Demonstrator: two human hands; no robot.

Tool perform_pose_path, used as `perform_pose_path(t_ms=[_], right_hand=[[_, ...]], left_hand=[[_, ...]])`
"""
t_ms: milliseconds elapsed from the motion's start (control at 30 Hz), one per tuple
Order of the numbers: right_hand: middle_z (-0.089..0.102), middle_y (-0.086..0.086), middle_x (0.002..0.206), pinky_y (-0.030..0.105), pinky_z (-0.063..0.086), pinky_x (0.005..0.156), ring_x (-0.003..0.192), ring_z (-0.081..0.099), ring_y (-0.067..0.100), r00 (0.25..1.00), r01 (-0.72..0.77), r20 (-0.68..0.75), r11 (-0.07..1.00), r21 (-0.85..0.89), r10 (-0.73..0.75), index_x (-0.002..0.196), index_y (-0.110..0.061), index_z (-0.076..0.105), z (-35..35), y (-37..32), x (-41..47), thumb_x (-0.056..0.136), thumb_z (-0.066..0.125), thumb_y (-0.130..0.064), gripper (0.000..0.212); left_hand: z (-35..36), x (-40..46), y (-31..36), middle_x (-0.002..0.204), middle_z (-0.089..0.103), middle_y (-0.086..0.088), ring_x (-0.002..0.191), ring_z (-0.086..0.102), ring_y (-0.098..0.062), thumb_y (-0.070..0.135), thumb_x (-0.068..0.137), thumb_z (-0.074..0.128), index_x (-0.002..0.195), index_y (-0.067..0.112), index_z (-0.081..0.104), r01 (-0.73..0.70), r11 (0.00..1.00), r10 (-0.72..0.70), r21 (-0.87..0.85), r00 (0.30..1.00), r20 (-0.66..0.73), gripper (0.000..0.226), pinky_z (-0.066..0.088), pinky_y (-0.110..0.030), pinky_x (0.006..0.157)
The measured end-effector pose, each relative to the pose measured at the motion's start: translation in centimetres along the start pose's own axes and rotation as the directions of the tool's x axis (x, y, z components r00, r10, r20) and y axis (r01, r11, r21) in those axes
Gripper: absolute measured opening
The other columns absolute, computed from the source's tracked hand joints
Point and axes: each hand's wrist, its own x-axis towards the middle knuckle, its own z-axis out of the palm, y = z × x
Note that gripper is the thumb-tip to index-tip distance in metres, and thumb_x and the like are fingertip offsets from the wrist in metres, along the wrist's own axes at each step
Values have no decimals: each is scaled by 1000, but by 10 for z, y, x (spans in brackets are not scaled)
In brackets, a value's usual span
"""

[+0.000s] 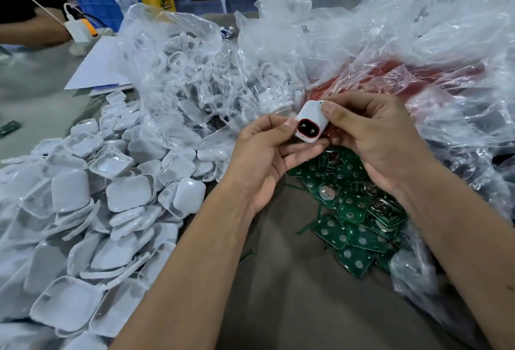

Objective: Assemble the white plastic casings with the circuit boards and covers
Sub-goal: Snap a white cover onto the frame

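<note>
Now both hands clamp one white casing (311, 121) between them: left hand (262, 154) pinches its near end, right hand (373, 137) presses its top. Boards (354, 207) lie just below the hands, shells (92, 210) left. It looks light, stiff, slick; grip its edges.

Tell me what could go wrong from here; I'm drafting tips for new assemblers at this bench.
1. The white casing is pinched only at its edges by the left hand and right hand, above the pile of green circuit boards; a slip might drop it among them.
2. The loose plastic bags crowd right behind the hands and might snag a finger.
3. The heap of white casing halves slopes toward the bare table area and may slide.
</note>
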Motion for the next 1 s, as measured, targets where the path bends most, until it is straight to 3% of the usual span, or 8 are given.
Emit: perform_pose_path(t_ms=[133,200,300,433,533,700,800,1000], right_hand=[[76,0,74,25,54,63,62,61,10,998,59,11,977,-204,-58,87,-18,80,-2,-2,-1,92,76,-8,12],[76,-5,72,18,54,61,60,65,2,994,106,56,950,-292,-94,89,-15,80,-1,-2,-2,92,76,-7,10],[76,-7,71,12,52,58,60,68,0,990,128,98,938,-322,-101,92,-9,79,0,-3,-4,92,75,-5,6],[77,5,76,23,59,61,64,69,15,987,145,118,910,-389,-107,91,-13,80,-1,-5,-4,92,76,-8,7],[77,4,76,26,61,63,65,71,18,982,173,144,883,-437,-121,90,-16,79,0,-5,-5,93,75,-8,9],[76,-1,73,21,56,58,61,69,11,977,195,172,854,-483,-125,90,-16,79,0,-4,-5,94,74,-10,8],[77,3,76,36,64,66,71,74,26,980,175,168,856,-487,-105,91,-13,79,0,-4,-5,94,74,-11,5],[77,6,77,47,64,71,75,74,34,987,132,137,885,-446,-79,89,-12,78,1,-1,-5,93,76,-11,5]], left_hand=[[-5,1,-2,96,74,-27,77,75,-37,9,101,59,108,0,61,-26,964,31,264,999,-15,12,65,-36,66],[-6,2,-3,101,74,-27,78,75,-35,13,100,63,112,-1,66,-53,939,70,341,997,-39,19,64,-34,61],[-8,2,-4,101,74,-24,75,74,-28,12,98,66,102,1,71,-78,927,101,366,994,-43,13,62,-31,57],[-10,3,-5,101,73,-26,77,74,-27,13,98,66,102,-2,71,-100,914,117,392,993,-19,16,61,-30,56],[-11,2,-3,92,72,-22,75,73,-26,12,98,65,100,-7,68,-100,914,111,394,994,-6,20,60,-29,57],[-12,1,-3,87,70,-20,72,72,-24,10,98,64,95,-7,66,-107,911,112,399,994,10,18,60,-29,57],[-11,1,-3,85,70,-19,70,72,-24,9,98,63,87,-2,65,-104,907,111,408,994,7,16,60,-30,56],[-11,2,-4,79,71,-17,66,71,-25,6,98,64,75,3,63,-88,908,102,409,995,-12,23,60,-30,53]])
